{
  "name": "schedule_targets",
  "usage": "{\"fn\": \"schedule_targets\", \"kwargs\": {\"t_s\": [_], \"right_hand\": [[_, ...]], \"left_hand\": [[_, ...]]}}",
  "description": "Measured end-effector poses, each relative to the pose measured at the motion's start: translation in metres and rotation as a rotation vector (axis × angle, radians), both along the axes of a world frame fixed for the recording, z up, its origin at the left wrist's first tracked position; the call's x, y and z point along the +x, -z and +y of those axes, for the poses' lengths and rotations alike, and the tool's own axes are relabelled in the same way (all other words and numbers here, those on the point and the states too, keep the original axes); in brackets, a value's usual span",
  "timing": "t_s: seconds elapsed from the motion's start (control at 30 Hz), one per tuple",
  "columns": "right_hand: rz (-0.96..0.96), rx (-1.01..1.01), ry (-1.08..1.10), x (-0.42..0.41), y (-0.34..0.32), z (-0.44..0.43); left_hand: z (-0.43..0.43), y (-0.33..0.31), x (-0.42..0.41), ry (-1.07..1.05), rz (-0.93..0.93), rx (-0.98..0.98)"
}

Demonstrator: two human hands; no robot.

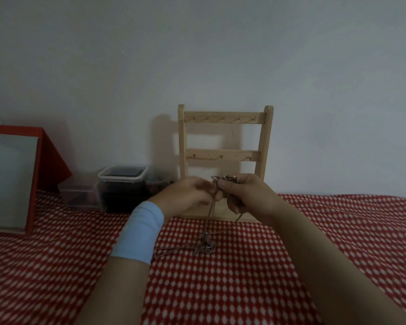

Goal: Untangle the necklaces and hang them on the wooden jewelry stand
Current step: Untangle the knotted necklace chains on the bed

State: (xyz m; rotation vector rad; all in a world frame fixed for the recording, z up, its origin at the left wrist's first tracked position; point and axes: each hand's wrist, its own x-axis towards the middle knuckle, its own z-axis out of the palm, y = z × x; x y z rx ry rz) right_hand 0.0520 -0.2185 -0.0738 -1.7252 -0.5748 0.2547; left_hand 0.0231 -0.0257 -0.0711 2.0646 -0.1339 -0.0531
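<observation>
The person's two hands are raised together just in front of the pale wooden ladder-shaped jewelry stand (223,118), which stands upright against the white wall (220,55) at the back of the counter. The stand has two crossbars with small hooks, and no chain hangs from either.

The right hand (246,195) has its fingers curled round the thin silver-coloured metal necklaces (204,245). Its grip is closed on the upper ends, and the ring clasps (223,178) stick up above the fingertips. The left hand (188,195), with a light blue band (138,233) round the wrist, comes in from the other side, its fingers bent toward the same strands and touching the right hand. It is blurred, so I cannot tell whether its grip has actually closed on a chain.

From between the hands the strands drop straight down to a small knotted heap lying on the red cloth with white diamond dots (291,266) that covers the counter, near the foot of the stand. One loose strand trails off leftward from the heap, toward the left forearm.

Off to the left, by the wall, sit a clear plastic box with a white-rimmed lid (122,177), a lower clear plastic tub (77,193) beside it, and a leaning red-edged grey panel (10,181).
</observation>
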Motion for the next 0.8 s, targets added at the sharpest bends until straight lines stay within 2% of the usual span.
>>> {"fn": "schedule_targets", "kwargs": {"t_s": [0.07,0.17,0.33,0.4,0.47,0.53,0.57,0.63,0.7,0.8], "right_hand": [[0.008,0.013,0.011,0.005,0.003,-0.001],[-0.001,0.005,0.063,0.008,0.004,-0.003],[-0.002,-0.054,0.173,0.016,0.003,-0.007],[0.004,-0.183,0.156,0.016,0.0,-0.01],[0.003,-0.425,0.102,0.014,-0.003,-0.013],[-0.059,-0.632,0.039,0.014,-0.003,-0.014],[-0.111,-0.664,0.028,0.013,-0.002,-0.012],[-0.217,-0.555,0.051,0.01,-0.002,-0.006],[-0.238,-0.378,0.041,0.006,-0.003,-0.002],[-0.278,-0.335,0.003,0.007,0.001,0.001]], "left_hand": [[-0.009,0.01,-0.004,0.18,0.063,0.02],[-0.014,0.012,-0.006,0.096,0.029,-0.131],[0.001,-0.001,-0.012,0.04,-0.043,-0.067],[0.002,-0.003,-0.014,0.05,-0.053,-0.054],[0.001,-0.005,-0.015,0.063,-0.061,-0.031],[0.0,-0.005,-0.014,0.082,-0.076,0.022],[-0.001,-0.005,-0.013,0.085,-0.083,0.065],[-0.002,-0.003,-0.012,0.084,-0.085,0.128],[-0.003,-0.001,-0.011,0.091,-0.075,0.143],[-0.004,-0.001,-0.013,0.107,-0.066,0.177]]}}
